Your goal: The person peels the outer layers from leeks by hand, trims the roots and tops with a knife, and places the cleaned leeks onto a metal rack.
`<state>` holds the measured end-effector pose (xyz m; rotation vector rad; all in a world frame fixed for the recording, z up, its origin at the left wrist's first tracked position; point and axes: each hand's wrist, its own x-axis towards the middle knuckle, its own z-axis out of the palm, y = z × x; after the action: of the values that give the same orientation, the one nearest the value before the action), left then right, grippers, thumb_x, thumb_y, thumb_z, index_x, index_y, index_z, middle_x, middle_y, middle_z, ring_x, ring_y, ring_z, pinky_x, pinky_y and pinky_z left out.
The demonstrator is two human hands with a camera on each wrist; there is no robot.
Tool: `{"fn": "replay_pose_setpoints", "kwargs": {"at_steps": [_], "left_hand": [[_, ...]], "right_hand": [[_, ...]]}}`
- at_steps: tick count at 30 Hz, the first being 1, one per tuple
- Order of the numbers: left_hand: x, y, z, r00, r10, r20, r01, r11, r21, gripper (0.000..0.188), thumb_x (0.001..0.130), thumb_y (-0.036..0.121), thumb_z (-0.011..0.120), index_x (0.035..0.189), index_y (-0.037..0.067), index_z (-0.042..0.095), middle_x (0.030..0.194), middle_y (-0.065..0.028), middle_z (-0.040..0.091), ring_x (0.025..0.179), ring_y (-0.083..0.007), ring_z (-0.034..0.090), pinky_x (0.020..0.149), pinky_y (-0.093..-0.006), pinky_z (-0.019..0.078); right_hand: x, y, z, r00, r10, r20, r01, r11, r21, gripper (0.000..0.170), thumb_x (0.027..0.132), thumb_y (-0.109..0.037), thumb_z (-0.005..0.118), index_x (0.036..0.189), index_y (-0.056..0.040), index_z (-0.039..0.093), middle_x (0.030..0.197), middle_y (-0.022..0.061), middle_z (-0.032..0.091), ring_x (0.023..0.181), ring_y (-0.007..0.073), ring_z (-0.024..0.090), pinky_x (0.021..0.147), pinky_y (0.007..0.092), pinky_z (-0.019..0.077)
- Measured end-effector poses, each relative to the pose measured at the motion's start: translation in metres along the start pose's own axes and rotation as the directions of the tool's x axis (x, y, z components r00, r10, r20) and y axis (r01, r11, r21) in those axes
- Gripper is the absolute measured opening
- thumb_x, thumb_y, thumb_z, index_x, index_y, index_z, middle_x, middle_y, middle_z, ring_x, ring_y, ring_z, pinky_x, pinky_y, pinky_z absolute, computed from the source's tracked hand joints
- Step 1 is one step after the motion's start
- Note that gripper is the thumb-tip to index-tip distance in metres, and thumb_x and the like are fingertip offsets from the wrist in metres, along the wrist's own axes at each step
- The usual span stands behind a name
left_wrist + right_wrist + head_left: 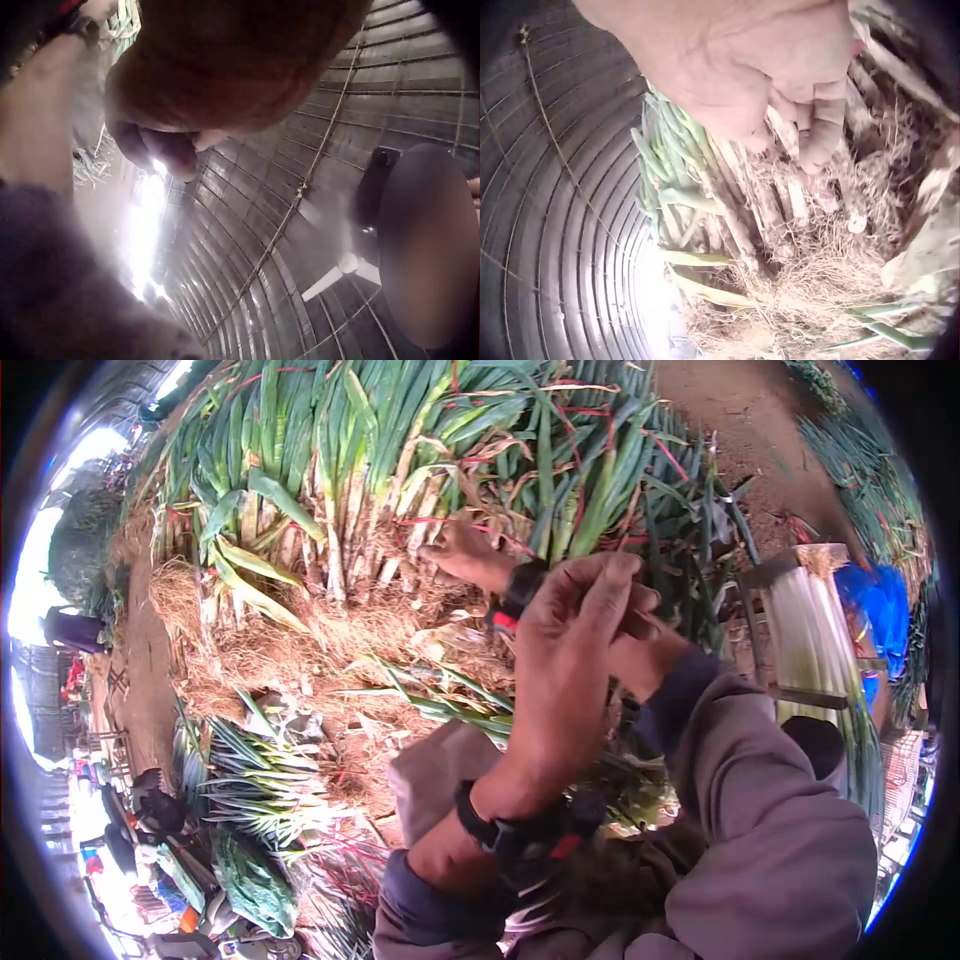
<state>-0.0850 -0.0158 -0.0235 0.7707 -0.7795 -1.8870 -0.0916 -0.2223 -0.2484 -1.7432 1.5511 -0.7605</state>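
My right hand (468,555) reaches across behind the left arm to a large heap of leeks (335,540). In the right wrist view, the thumb and curled fingers (821,142) of the right hand grip a pale leek stalk (781,129) among the white shanks. Stringy roots (802,270) hang out below it. My left hand (575,650) is raised in front, apart from the heap. Its fingers are curled with the tips drawn to the thumb, and nothing shows between them. In the left wrist view, the left hand (217,82) appears dark against the roof.
Red ties (430,520) run across the leek heap. More leeks (265,780) lie on the ground at lower left. A trimmed bundle (815,625) leans in a stand at the right, beside blue cloth (880,605). Dark green plastic (250,880) lies at lower left.
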Motion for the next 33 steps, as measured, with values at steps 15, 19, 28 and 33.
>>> {"fn": "replay_pose_setpoints", "kwargs": {"at_steps": [15,19,28,33], "left_hand": [[-0.008,0.012,-0.006,0.991,-0.127,0.038,0.127,0.992,0.023,0.028,0.101,0.021,0.057,0.116,-0.002,0.060,0.093,-0.0068,0.066,0.079,-0.0111,0.061,0.076,-0.0250,0.0480],[-0.017,0.001,0.006,0.984,-0.154,0.088,0.151,0.988,0.037,0.022,0.100,0.017,0.056,0.114,0.001,0.062,0.093,-0.0054,0.065,0.083,-0.0115,0.060,0.075,-0.0274,0.0482],[0.032,-0.018,-0.029,0.974,0.176,-0.144,-0.147,0.971,0.188,0.028,0.099,0.023,0.058,0.115,-0.001,0.059,0.101,-0.0087,0.062,0.091,-0.0181,0.064,0.081,-0.0298,0.0535],[0.083,-0.060,-0.031,0.947,-0.110,-0.303,0.116,0.993,0.003,0.030,0.099,0.028,0.058,0.110,0.000,0.059,0.096,-0.0094,0.063,0.093,-0.0220,0.063,0.085,-0.0331,0.0531]], "right_hand": [[-0.075,0.021,-0.049,0.963,0.248,-0.108,-0.220,0.950,0.223,0.035,0.091,-0.026,0.060,0.115,-0.0007,0.057,0.101,0.0114,0.068,0.089,0.0276,0.067,0.079,0.0452,0.0508],[-0.163,0.092,-0.070,0.968,0.240,-0.071,-0.173,0.847,0.503,0.050,0.087,-0.035,0.070,0.124,-0.0038,0.057,0.103,0.0072,0.067,0.087,0.0204,0.063,0.078,0.0396,0.0521],[-0.281,-0.029,-0.223,0.992,0.109,0.057,-0.123,0.822,0.555,0.034,0.089,-0.030,0.068,0.099,0.0016,0.066,0.078,-0.0038,0.052,0.072,0.0045,0.044,0.062,0.0248,0.0375],[-0.363,-0.074,-0.300,0.979,0.197,0.044,-0.201,0.933,0.298,0.035,0.089,-0.030,0.070,0.095,0.0039,0.063,0.078,-0.0023,0.053,0.073,0.0045,0.045,0.062,0.0259,0.0387]]}}
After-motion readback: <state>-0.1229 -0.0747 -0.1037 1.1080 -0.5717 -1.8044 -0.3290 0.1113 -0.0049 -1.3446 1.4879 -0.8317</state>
